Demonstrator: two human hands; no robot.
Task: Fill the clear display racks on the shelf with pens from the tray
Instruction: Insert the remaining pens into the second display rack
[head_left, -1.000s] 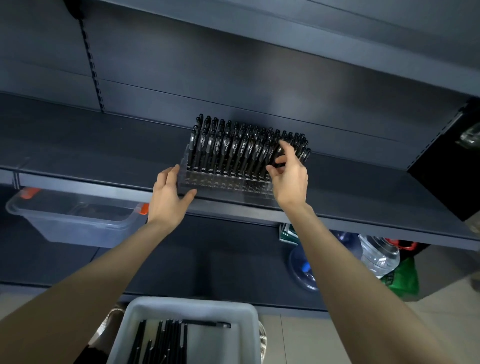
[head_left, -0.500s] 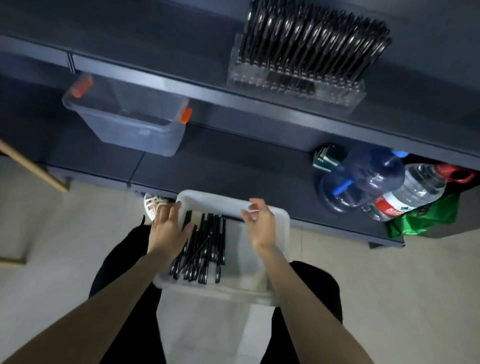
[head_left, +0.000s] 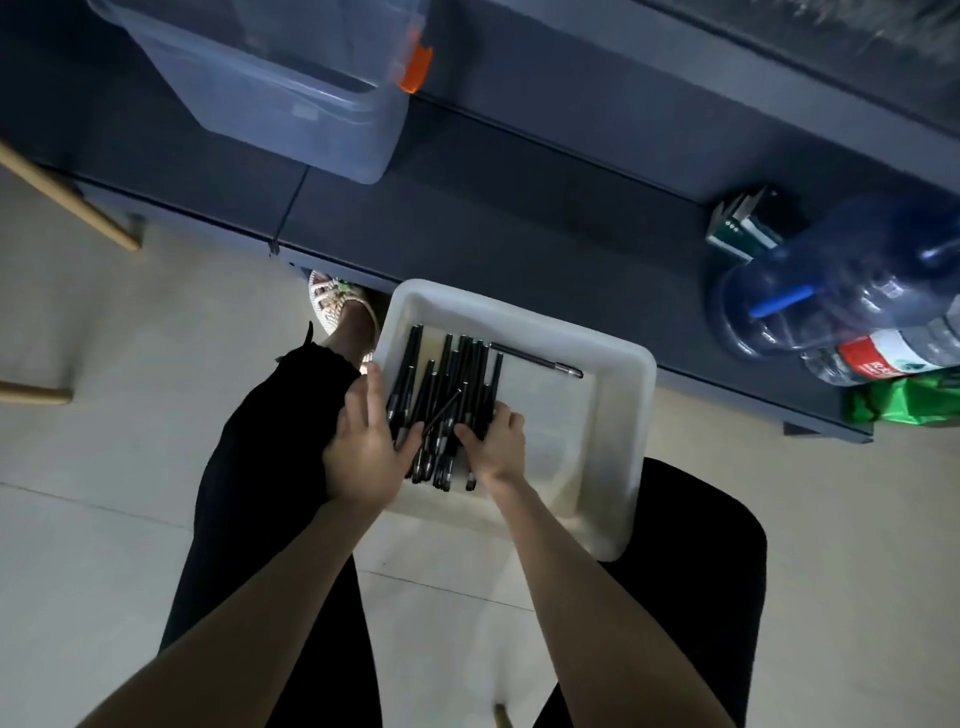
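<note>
Both hands off the clear rack (head_left: 883, 23) on the upper shelf (head_left: 727, 57), where they were working a second ago. Now down in the white tray (head_left: 641, 395) at the knees. Of the rack, only a blur at the far right top of view. Half a second back, just arriving at the tray's far rim; now right in among the pens (head_left: 452, 379). Read as a restock trip: fetching the next batch for whatever slots remain.

Left hand (head_left: 363, 452): palm down, fingers spread and fairly straight, laid on the near left side of the bundle, thumb pointing right. Steadying or pressing; no grip on anything visible.

Right hand (head_left: 493, 441): fingers curled down over the right side of the bundle, thumb tucked in at its near end, closing round a few pens. Nothing lifted clear yet.

Pens black, packed lengthwise near to far in the tray's left half, between and under both hands. One skewed across the gap between the thumbs. One stray pen (head_left: 535, 359) crosswise toward the far right, apart from both hands.

Also noted: clear storage bin (head_left: 291, 88) on the lower shelf (head_left: 519, 218), far left; blue water jug (head_left: 831, 280) far right.
</note>
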